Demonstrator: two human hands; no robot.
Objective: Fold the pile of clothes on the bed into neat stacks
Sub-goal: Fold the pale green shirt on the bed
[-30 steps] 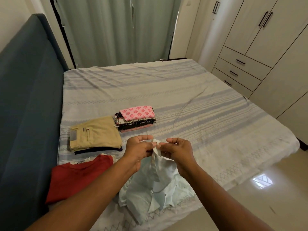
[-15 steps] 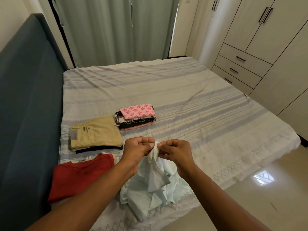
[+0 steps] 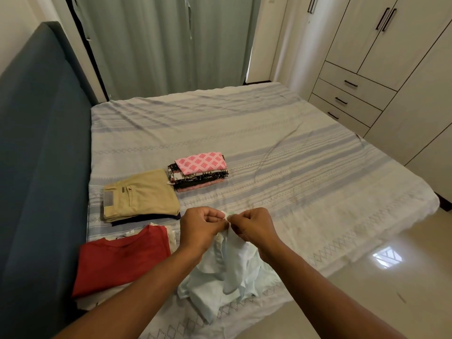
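At the near edge of the bed [image 3: 305,167], the pale blue shirt [image 3: 230,272] is half lifted. Left hand [image 3: 200,228] and right hand [image 3: 254,228] are side by side, nearly touching, each pinching the same upper edge of the cloth between thumb and curled fingers. Shirt's long axis runs from the pinch point down toward the person: upper end narrow and raised, lower end crumpled on the sheet. Cannot tell which part of the shirt is pinched. Left of it: red shirt [image 3: 122,263], folded flat. Beyond that: khaki trousers [image 3: 141,194], folded on something dark, waistband toward the headboard [image 3: 36,167]. Just right of the trousers: patterned stack [image 3: 199,173], pink diamond piece on top.
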